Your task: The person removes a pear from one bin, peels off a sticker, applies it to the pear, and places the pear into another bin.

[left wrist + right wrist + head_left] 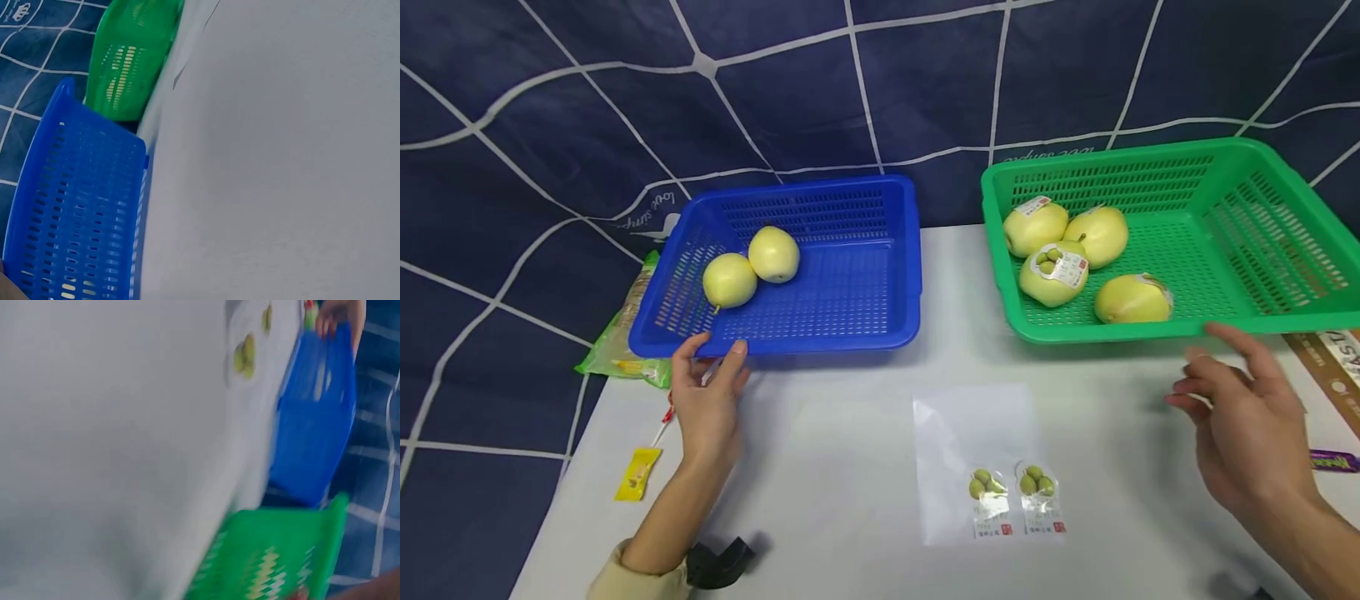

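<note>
My left hand (706, 408) is at the front rim of a blue plastic basket (820, 343), its fingers loosely bent and touching the rim. Two pale yellow pears (730, 281) lie in that basket's left half. By the front rim of a green basket (1097, 332) is my right hand (1255, 425), slightly blurred, its fingers loosely bent with nothing between them; whether the index fingertip touches the rim I cannot tell. Several pears (1054, 279) sit in the green basket's left half, with labels showing on some. Between the hands, a translucent sheet (947, 450) bears two pear stickers (1037, 496).
A white table (835, 483) carries everything, with a dark blue grid-patterned cloth (925, 83) behind it. Left lie a green-edged packet (625, 333) and a yellow wrapped candy (638, 473). A purple wrapper (1333, 461) and a brown printed package (1326, 375) lie at the right edge.
</note>
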Action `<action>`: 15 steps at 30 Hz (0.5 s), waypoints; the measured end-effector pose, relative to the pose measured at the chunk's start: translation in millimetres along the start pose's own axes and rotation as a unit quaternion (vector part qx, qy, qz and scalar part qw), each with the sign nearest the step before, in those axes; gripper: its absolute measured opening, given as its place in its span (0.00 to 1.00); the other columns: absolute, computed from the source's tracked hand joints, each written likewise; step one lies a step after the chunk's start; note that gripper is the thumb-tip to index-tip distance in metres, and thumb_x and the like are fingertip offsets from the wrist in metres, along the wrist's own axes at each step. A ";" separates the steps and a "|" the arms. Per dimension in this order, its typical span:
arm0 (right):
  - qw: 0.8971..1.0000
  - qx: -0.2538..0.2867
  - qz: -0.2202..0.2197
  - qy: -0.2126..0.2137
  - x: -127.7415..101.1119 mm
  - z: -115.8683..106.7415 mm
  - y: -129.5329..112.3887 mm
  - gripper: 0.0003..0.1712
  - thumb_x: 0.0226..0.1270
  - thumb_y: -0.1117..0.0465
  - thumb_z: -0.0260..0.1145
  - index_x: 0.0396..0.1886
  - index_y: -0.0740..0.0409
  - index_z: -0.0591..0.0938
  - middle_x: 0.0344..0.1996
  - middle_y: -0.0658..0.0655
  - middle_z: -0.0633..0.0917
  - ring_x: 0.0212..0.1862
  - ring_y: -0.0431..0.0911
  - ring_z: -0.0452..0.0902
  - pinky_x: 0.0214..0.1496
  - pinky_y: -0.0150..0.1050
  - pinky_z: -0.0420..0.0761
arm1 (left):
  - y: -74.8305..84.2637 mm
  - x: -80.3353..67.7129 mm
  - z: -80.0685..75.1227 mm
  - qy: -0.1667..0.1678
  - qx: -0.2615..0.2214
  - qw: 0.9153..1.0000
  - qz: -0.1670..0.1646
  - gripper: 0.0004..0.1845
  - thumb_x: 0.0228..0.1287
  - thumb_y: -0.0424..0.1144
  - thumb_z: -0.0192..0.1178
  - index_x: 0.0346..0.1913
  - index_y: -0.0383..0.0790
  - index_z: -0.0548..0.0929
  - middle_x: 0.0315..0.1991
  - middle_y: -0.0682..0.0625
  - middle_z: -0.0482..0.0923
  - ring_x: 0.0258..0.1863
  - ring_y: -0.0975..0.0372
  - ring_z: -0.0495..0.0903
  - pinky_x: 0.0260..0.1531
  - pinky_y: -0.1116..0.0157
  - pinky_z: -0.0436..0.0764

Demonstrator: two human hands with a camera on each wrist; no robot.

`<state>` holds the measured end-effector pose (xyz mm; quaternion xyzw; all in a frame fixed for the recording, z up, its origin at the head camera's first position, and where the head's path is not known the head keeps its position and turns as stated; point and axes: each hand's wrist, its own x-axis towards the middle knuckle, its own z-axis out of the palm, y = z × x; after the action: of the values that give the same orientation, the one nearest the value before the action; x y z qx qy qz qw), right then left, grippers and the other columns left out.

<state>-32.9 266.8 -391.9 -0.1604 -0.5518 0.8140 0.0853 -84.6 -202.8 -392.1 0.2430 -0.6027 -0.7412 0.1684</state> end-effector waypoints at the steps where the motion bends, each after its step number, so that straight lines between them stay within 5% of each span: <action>1: 0.999 -0.012 -0.006 -0.042 -5.1 7.5 1.5 0.27 0.73 0.72 0.58 0.69 0.53 0.70 0.44 0.54 0.76 0.38 0.44 0.75 0.38 0.31 0.81 | -2.1 -0.1 0.9 0.000 -0.004 1.000 0.006 0.23 0.62 0.33 0.68 0.57 0.48 0.72 0.49 0.43 0.64 0.42 0.62 0.77 0.42 0.69 0.83; 3: 0.988 -0.075 -0.033 -0.128 -12.5 29.1 0.6 0.23 0.70 0.76 0.58 0.62 0.60 0.76 0.39 0.56 0.81 0.38 0.43 0.78 0.39 0.32 0.82 | -5.5 0.1 2.0 0.000 -0.008 1.000 0.014 0.22 0.62 0.32 0.68 0.56 0.48 0.72 0.49 0.43 0.64 0.40 0.63 0.78 0.42 0.70 0.82; 4: 0.975 -0.139 -0.054 -0.164 -15.3 43.4 -2.3 0.21 0.70 0.75 0.59 0.61 0.60 0.77 0.39 0.55 0.82 0.39 0.42 0.79 0.41 0.30 0.81 | -7.0 0.2 2.3 0.000 -0.006 1.000 0.016 0.22 0.62 0.32 0.68 0.56 0.49 0.72 0.49 0.43 0.65 0.39 0.63 0.78 0.41 0.70 0.82; 9: 0.877 -0.375 -0.125 -0.273 -10.6 129.9 -23.0 0.21 0.70 0.62 0.66 0.62 0.55 0.78 0.54 0.52 0.79 0.51 0.44 0.76 0.51 0.32 0.78 | -10.2 0.8 0.8 0.002 -0.001 0.999 0.032 0.22 0.62 0.30 0.67 0.55 0.47 0.73 0.48 0.44 0.66 0.38 0.63 0.79 0.42 0.70 0.82; 12: 0.825 -0.421 -0.159 -0.343 12.7 180.8 -25.7 0.24 0.70 0.58 0.66 0.64 0.56 0.76 0.58 0.54 0.77 0.56 0.49 0.73 0.56 0.41 0.77 | -10.2 1.5 -0.7 0.002 -0.003 0.999 0.045 0.22 0.62 0.29 0.67 0.56 0.44 0.72 0.48 0.43 0.65 0.38 0.62 0.78 0.43 0.70 0.82; 15: 0.787 -0.441 -0.179 -0.393 42.7 229.6 -22.8 0.26 0.69 0.57 0.67 0.65 0.56 0.75 0.60 0.55 0.76 0.58 0.51 0.72 0.59 0.46 0.74 | -10.3 2.0 -1.3 0.001 -0.013 0.999 0.048 0.21 0.62 0.28 0.67 0.54 0.43 0.72 0.48 0.43 0.65 0.38 0.62 0.78 0.46 0.69 0.82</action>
<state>-155.3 88.9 -299.9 0.2546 -0.8554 0.4448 -0.0750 -85.1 -202.8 -402.7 0.2122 -0.6041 -0.7397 0.2071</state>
